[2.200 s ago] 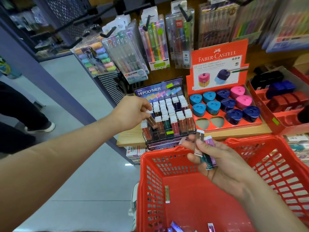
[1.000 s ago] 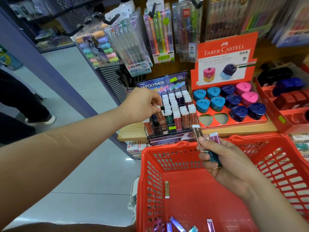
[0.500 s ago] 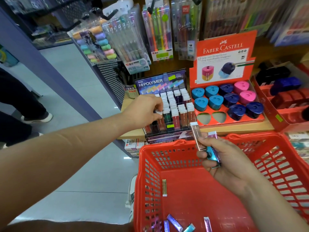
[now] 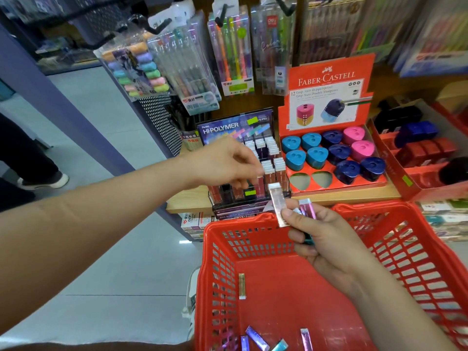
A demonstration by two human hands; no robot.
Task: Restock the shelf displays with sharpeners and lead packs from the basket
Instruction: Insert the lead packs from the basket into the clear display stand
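Observation:
My left hand [image 4: 228, 165] hovers over the front rows of the Hi-Polymer lead pack display [image 4: 268, 158], its fingers hanging down loosely with nothing visibly held. My right hand [image 4: 326, 239] is above the red basket [image 4: 215, 239] and grips a few lead packs: a brownish one [image 4: 278, 206], a purple one [image 4: 307, 207] and a teal one mostly hidden in the palm. More loose lead packs [image 4: 241, 286] lie on the basket floor. The Faber-Castell sharpener tray [image 4: 329, 183] holds blue, navy and pink sharpeners, with two empty slots [image 4: 310, 179] in front.
The displays stand on a wooden shelf [image 4: 342, 197]. To the right is another red box [image 4: 425, 158] of dark sharpeners. Hanging pen packs [image 4: 233, 54] fill the wall behind. A person's leg and shoe [image 4: 43, 178] stand on the floor at left.
My left hand has lifted slightly from the front row of the lead display and shifted right. My right hand with its packs has stayed over the basket.

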